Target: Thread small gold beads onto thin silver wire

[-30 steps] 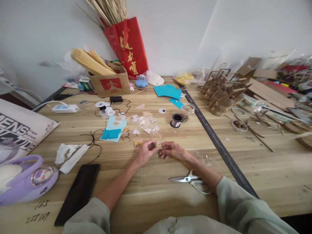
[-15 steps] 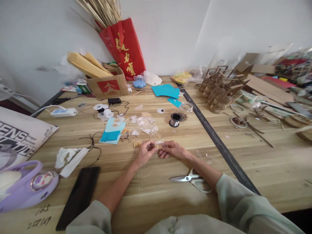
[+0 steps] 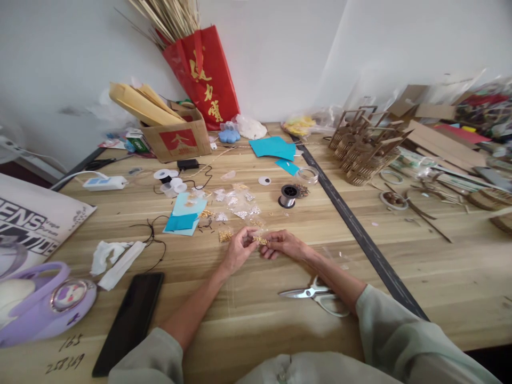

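Between my two hands is a small clear plastic bag of gold beads (image 3: 260,241). My left hand (image 3: 240,249) is closed on the bag's left side, thumb and fingers pinching it. From the right, my right hand (image 3: 285,244) pinches the bag's other edge, its lower fingers curled. A heap of gold beads (image 3: 225,236) lies just left of my left hand. Beyond the hands are several small clear bags with silvery pieces (image 3: 240,201). A spool of wire (image 3: 288,196) stands upright behind my right hand. Open scissors (image 3: 316,293) lie below my right forearm.
Blue sheets (image 3: 182,221) lie at left, near white strips (image 3: 120,264) and a black phone (image 3: 130,322). A purple device (image 3: 48,306) stands at the left edge. Further back are a cardboard box (image 3: 180,141), a red bag (image 3: 212,80) and small woven baskets (image 3: 360,149).
My hands stay in nearly the same place around the bag. Its clear upper part stands out less now, and the gold beads show more plainly. The view has shifted slightly.
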The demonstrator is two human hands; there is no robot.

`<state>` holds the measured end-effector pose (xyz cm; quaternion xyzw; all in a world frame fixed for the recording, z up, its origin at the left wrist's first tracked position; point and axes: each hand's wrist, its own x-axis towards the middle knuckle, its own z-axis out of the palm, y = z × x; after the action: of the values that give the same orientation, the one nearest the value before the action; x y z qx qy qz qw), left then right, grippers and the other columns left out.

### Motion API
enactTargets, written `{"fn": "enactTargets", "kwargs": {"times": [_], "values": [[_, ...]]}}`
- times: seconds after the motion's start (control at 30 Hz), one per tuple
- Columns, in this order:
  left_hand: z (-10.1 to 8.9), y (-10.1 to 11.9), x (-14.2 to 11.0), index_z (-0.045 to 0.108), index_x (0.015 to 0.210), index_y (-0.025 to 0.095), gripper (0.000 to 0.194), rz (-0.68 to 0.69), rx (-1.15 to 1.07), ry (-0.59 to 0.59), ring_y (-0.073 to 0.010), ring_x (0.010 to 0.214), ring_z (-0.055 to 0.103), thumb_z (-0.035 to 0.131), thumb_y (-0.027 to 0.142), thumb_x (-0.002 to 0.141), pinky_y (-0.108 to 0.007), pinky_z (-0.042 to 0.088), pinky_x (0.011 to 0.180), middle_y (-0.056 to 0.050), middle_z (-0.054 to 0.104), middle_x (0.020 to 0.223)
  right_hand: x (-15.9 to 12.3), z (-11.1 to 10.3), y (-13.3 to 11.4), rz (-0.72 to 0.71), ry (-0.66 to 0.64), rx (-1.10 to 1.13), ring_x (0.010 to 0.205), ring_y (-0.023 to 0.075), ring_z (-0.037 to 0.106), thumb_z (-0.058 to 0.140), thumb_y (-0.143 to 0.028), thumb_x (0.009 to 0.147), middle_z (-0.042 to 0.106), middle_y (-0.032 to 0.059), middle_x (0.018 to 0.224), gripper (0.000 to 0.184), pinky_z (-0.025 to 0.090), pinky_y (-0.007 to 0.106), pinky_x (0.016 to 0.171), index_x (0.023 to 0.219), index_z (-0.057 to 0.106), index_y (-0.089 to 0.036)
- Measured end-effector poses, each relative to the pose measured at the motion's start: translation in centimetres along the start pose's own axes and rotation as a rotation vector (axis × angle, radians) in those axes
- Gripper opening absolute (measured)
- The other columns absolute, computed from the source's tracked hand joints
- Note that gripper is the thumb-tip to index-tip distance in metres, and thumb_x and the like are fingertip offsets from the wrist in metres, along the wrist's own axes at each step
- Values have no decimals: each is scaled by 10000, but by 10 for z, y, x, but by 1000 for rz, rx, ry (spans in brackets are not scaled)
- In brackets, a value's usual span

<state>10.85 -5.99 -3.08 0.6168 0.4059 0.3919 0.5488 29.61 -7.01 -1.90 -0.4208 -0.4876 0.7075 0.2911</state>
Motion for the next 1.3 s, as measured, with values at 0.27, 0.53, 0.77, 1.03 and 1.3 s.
{"fn": "enactTargets", "kwargs": {"times": [0.27,0.53,0.77,1.03,1.3], "values": [[1,5,-4,565,1090,152,350,30,90,41,-124,747,599,629,211,751,-215,495,669,-31,615,860,-1,1,-2,9,2,1,664,144,680,719,-468,700,712,84,788,400,533,239,596,861,670,-105],[1,2,-5,573,1059,138,323,34,48,78,-141,766,623,635,262,767,-248,529,705,-52,635,882,0,0,0,-2,0,67,697,140,674,731,-406,710,712,95,850,370,527,241,626,921,678,-107],[1,15,-7,614,979,139,265,33,90,155,-145,752,613,646,272,752,-235,512,683,-51,641,837,-1,1,-2,-5,-26,134,710,144,680,733,-378,721,714,100,872,362,530,232,626,957,674,-109],[2,16,-9,629,910,154,203,78,134,170,-153,770,607,649,268,743,-238,503,697,-42,643,820,-1,3,-2,8,-9,164,664,133,671,748,-382,705,714,86,818,355,526,229,603,920,674,-109],[2,19,-9,605,1036,155,308,70,157,128,-164,832,620,654,237,744,-250,511,729,-63,654,925,-1,3,-3,14,16,190,630,119,663,769,-375,677,708,69,771,327,516,206,571,839,671,-109]]}}
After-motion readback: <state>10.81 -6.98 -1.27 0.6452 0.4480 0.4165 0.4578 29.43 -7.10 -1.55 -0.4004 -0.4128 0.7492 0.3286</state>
